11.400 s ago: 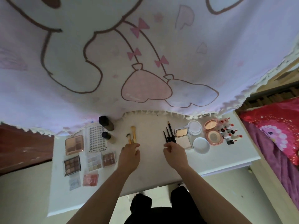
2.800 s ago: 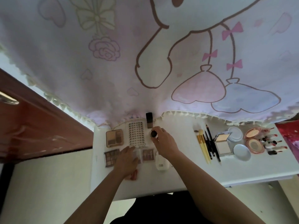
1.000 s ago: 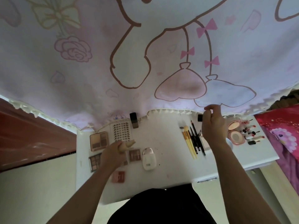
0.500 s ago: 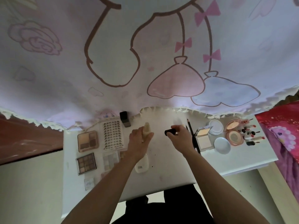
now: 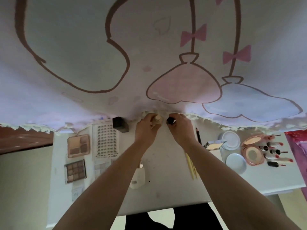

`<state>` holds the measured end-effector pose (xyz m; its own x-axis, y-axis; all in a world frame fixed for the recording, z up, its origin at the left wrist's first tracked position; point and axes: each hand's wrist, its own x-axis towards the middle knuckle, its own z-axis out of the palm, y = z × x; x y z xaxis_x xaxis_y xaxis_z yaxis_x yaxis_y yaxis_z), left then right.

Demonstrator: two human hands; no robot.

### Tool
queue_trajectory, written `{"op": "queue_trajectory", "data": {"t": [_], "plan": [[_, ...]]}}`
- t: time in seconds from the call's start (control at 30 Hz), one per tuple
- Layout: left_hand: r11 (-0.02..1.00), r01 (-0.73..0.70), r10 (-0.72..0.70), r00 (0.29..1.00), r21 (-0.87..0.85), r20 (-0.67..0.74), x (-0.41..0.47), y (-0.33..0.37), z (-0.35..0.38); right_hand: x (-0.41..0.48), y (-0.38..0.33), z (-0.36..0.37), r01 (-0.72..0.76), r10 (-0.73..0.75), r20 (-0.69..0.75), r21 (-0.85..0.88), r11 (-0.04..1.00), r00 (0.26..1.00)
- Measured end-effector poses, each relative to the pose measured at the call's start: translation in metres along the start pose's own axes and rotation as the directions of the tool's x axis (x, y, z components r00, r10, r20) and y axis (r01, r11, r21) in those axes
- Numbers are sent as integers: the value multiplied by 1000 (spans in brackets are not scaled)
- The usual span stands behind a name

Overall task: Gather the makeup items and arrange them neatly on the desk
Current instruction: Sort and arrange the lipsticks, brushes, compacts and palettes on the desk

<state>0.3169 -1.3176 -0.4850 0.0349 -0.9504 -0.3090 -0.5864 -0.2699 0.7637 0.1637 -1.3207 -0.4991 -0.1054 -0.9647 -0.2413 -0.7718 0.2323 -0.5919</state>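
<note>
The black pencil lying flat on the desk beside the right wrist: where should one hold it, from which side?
Pinch the black pencil across its thin shaft, at the far half, coming down from above. It lies flat on the desk, pointing away from the person, and the right forearm hides its near end; the open compact sits close on its right.

Pale cartoon-print curtain (image 5: 149,47) hung across upper view, fringed hem seen along bottom. Red-brown wooden panel (image 5: 25,138) seen below curtain's left end. Red patterned bedding (image 5: 297,138) seen below curtain's right end.
</note>
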Motion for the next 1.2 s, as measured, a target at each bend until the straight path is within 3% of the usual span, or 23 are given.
{"op": "queue_trajectory", "data": {"t": [0.23,0.43,0.57,0.63,0.7,0.8,0.87,0.97,1.07,1.2], "plan": [[998,-5,5,1000,60,-7,-14,-7,0,-10,-3,-6,19,-19,16,17,1000,1000],[980,-49,56,998,192,-31,-66,-35,-29,-45,-43,-24,-25,38,-202,68,997,979],[907,-109,158,983,406,-88,-84,-72,-58,-62,-86,-22,194,-159,-274,105,975,948],[865,-89,159,982,494,-101,-90,-91,-74,-66,-111,-15,313,-293,-213,65,948,932],[836,-26,79,994,549,-74,-94,-106,-90,-64,-133,-3,367,-367,-35,13,930,930],[817,-27,-28,996,576,87,-98,-121,-109,-58,-155,21,386,-349,241,-128,914,906],[826,-91,-15,983,556,183,-98,-126,-118,-55,-162,34,367,-304,290,-192,910,907],[866,-105,-15,972,490,235,-97,-127,-127,-58,-164,44,308,-268,244,-141,941,932],[885,-78,-33,973,460,228,-96,-127,-132,-69,-157,48,261,-256,180,-5,965,950],[905,-2,-57,990,426,126,-97,-117,-130,-84,-140,41,42,-76,124,256,966,989]]}}
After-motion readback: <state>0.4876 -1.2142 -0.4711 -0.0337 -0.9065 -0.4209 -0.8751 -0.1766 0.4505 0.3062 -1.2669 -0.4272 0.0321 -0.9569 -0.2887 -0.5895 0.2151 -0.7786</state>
